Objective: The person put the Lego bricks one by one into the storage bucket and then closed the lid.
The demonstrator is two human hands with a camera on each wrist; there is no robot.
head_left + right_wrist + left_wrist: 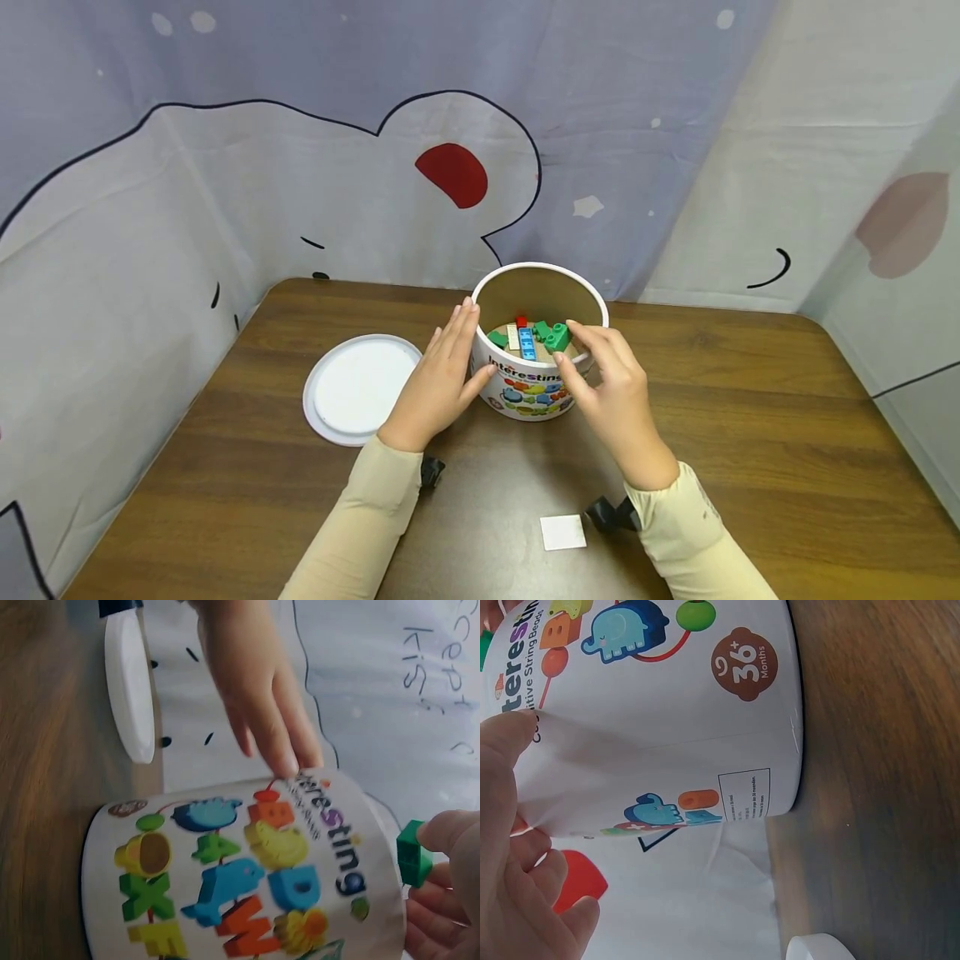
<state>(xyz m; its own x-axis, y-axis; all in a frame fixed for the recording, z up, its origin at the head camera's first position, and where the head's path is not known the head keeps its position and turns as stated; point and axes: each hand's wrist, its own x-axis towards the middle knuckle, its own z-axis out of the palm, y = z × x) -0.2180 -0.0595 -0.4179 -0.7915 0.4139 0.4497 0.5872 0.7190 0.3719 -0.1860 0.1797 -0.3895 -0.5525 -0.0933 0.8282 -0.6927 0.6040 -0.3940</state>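
A white printed bucket (pixel 528 398) stands upright on the table with toy bricks inside. My right hand (pixel 617 392) pinches a green toy brick (pixel 557 337) between thumb and fingers at the bucket's near right rim; the right wrist view shows the same green brick (pixel 414 853) just above the rim. Against the bucket's left side rests my left hand (pixel 438 379), fingers straight and thumb on the printed front. Inside the bucket lie a blue brick (pixel 527 343), a cream brick (pixel 513 337), a red brick (pixel 521 321) and other green pieces. Part of the bucket's floor is hidden by its front wall.
Left of the bucket, a round white lid (pixel 363 387) lies flat on the brown wooden table (pixel 750 417). Near the front is a small white card (pixel 562 532). A printed cloth (pixel 337 183) hangs behind the table and along its sides.
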